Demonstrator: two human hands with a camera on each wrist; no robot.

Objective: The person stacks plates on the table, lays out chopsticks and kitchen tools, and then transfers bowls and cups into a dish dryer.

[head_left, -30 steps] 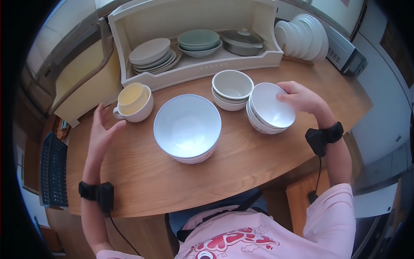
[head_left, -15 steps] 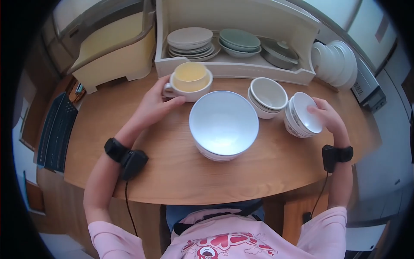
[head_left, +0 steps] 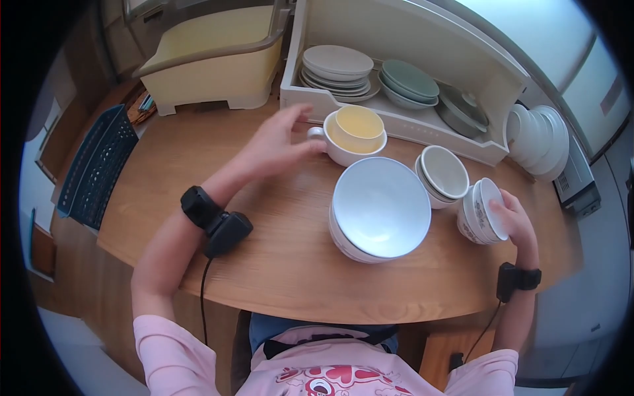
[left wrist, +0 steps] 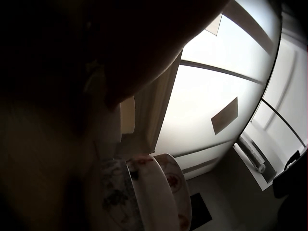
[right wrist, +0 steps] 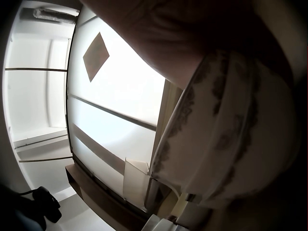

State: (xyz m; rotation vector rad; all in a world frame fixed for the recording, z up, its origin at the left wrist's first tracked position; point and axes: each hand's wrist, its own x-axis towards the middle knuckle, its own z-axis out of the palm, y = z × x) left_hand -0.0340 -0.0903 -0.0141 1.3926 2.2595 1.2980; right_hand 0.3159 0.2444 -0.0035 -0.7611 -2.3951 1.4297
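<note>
My left hand (head_left: 281, 144) is beside the handle of a white cup (head_left: 345, 157), its fingers spread and its thumb pointing at the handle. A smaller yellow cup (head_left: 360, 124) sits inside the white one. My right hand (head_left: 515, 214) grips a stack of white patterned bowls (head_left: 470, 221) by the rim, with the thumb inside the top bowl; the stack tilts to the right. Its dark floral bands show in the right wrist view on the bowls (right wrist: 216, 130). Between the hands stands a stack of large white bowls (head_left: 382, 208).
Cream bowls (head_left: 444, 173) are stacked beside the patterned ones. Behind them, a white shelf unit (head_left: 403, 113) holds plates, green bowls and a lidded pot (head_left: 462, 109). White plates (head_left: 545, 138) stand upright at right. A yellow bin (head_left: 211, 79) and blue basket (head_left: 99, 165) are left.
The head view has turned left. My left hand reached the white cup's handle, and its fingers then loosened; both cups now sit closer to the large bowls. My right hand keeps its grip.
</note>
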